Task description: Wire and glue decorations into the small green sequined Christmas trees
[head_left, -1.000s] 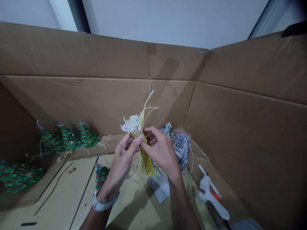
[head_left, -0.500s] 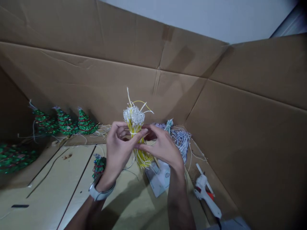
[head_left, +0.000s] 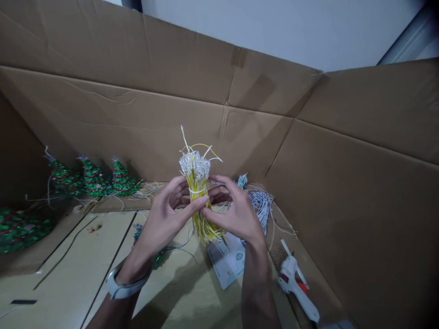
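Yellow wires with whitish tips form one bundle (head_left: 197,184), white-banded and nearly upright, between the two raised hands. Palms face each other: the left hand (head_left: 170,213) and right hand (head_left: 237,212) are clamped around it, thumbs on its front, fingers curved behind. Left of the left hand are four green tinsel cone-shaped trees (head_left: 125,180), with a fifth half hidden behind its wrist. One white plastic glue gun (head_left: 295,284) lies right of the right hand's forearm.

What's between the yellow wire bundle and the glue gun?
In the head view, the right hand and wrist lie between the yellow wire bundle and the glue gun.
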The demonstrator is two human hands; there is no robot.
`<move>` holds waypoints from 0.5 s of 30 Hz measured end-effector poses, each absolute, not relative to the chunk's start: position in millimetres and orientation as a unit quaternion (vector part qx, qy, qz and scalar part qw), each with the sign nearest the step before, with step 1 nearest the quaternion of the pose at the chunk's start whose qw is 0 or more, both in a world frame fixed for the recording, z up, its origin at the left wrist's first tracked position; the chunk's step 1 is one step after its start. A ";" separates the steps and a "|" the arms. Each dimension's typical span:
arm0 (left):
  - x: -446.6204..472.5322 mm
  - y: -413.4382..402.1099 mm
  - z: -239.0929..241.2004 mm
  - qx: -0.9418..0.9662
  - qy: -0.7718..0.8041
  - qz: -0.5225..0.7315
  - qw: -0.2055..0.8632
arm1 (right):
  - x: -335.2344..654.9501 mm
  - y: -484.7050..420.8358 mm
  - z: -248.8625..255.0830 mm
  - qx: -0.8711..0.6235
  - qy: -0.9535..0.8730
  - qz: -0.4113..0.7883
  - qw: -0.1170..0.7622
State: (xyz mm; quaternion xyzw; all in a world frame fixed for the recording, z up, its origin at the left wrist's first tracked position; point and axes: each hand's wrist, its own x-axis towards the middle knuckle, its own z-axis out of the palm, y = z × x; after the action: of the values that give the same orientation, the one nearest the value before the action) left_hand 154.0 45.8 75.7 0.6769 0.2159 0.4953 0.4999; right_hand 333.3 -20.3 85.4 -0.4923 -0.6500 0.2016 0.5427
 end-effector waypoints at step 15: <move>165.1 42.1 57.4 0.685 0.291 0.589 0.315 | 335.5 -48.9 97.2 -0.505 -0.608 0.116 0.602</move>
State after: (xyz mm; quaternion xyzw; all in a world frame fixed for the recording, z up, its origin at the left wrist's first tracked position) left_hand 165.1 42.1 57.4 0.6851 0.2911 0.5889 0.3148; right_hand 335.5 -48.9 97.2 -0.5051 -0.6078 0.1162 0.6016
